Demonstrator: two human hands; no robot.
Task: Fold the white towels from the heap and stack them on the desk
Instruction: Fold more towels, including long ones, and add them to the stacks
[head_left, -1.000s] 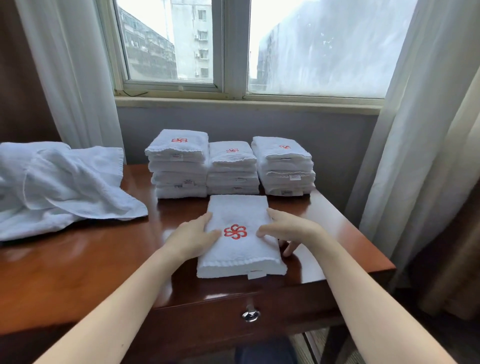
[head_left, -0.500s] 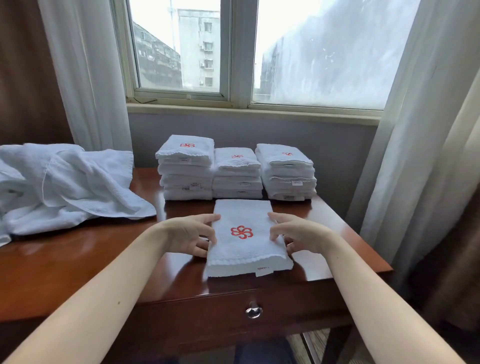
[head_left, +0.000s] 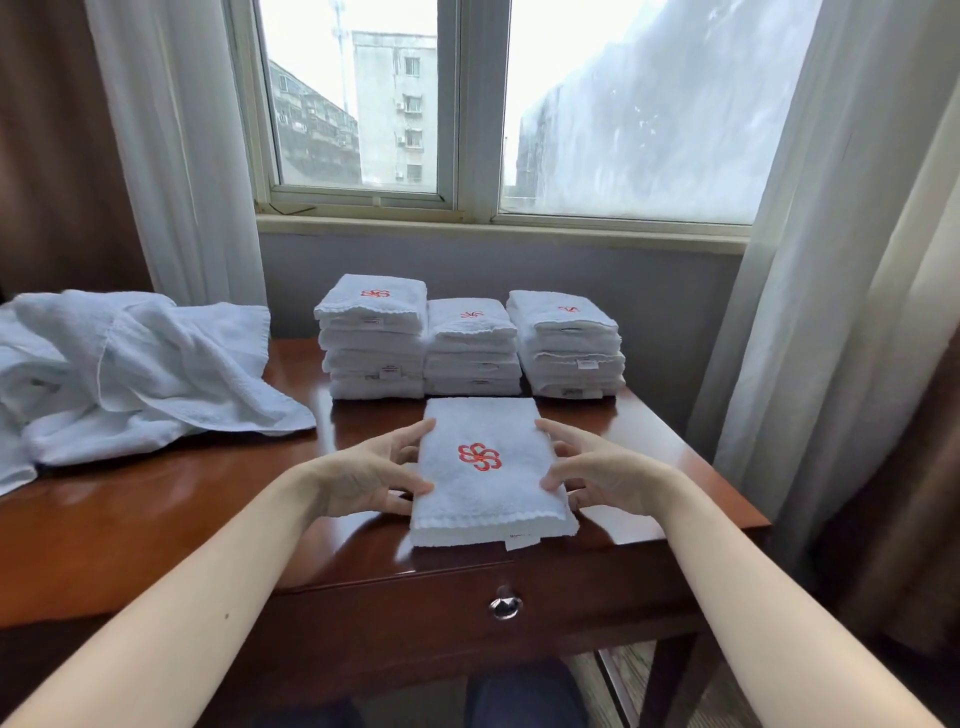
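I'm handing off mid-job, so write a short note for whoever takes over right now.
Left hand grips the folded towel at its left edge; right hand grips the right edge.
The towel lies at the front of the desk, logo up; three stacks stand behind it; the heap sits at the left.
Done: this towel is folded.
Left: set it on a stack, likely the lower middle one, then fold the heap.

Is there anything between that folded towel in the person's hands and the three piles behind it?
Nothing visible does. The folded towel, held at its sides by the left hand and right hand, lies just before the three stacks; only bare desk lies between. The heap sits off left.
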